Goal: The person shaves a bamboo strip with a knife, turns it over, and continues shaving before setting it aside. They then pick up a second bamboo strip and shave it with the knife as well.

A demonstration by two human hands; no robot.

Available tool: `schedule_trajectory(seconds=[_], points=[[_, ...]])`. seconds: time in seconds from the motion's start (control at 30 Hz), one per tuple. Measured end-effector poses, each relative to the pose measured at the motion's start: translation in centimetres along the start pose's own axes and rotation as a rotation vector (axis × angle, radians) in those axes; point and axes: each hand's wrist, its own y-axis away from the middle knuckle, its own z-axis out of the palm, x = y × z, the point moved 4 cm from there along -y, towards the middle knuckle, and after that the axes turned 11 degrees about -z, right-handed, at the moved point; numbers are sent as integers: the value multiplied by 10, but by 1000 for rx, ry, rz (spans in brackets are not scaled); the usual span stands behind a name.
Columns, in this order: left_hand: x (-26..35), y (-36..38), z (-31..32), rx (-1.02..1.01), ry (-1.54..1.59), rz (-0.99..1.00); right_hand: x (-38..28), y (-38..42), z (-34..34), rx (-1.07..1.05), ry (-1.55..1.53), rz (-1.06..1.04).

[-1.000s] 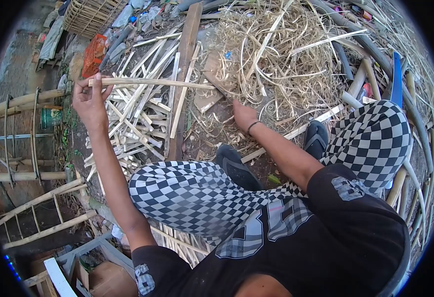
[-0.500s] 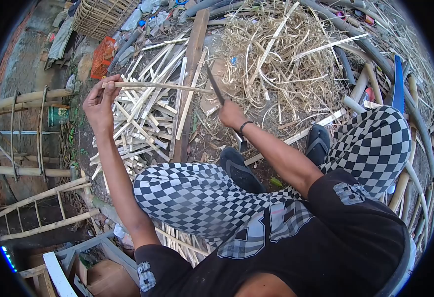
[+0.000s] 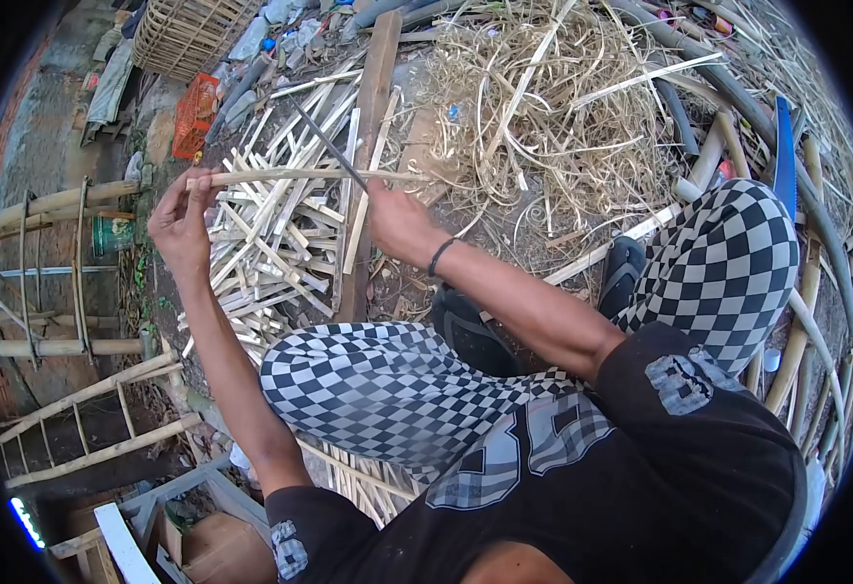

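My left hand [image 3: 183, 219] pinches the left end of a thin bamboo strip [image 3: 280, 175], which stretches level to the right. My right hand [image 3: 402, 222] is closed round the handle of a knife [image 3: 327, 143]. Its dark blade points up and left and crosses the strip near my right fingers. Below the strip lies a pile of pale split sticks [image 3: 276, 229]. A brown wooden plank [image 3: 372, 107] runs upright in the view beside them, just left of my right hand.
Curly shavings [image 3: 563, 117] are heaped at the upper right. An orange crate [image 3: 193, 117] and a woven basket [image 3: 188, 39] stand at the upper left. A blue saw [image 3: 784, 156] lies at the right among poles. Bamboo frames [image 3: 81, 263] are at the left.
My right hand has moved left along the strip with the knife, whose blade now leans further left. My left hand has shifted slightly left and down, still holding the strip's end.
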Motion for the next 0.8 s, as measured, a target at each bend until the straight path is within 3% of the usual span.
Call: schedule_trajectory(seconds=[0.17,0.23,0.3,0.37,0.47,0.6,0.7,0.8], points=[[-12,5,-8,-63,12,-57,-42,-1,-15,21,37,-199],[-7,9,-9,-89,-24,-63,14,2,8,40,79,-69],[-8,12,-8,-53,-11,-82,115,15,25,-91,170,112],[-16,10,-7,-80,-8,-53,153,31,17,-213,190,316],[-15,7,-7,-37,23,-63,98,23,31,-110,108,309],[-13,4,-11,-19,149,-63,-13,5,-8,-53,13,-85],[-8,3,-9,-23,145,-57,-28,7,-2,-15,6,-131],[-22,4,-19,4,152,-81,74,12,38,-24,37,143]])
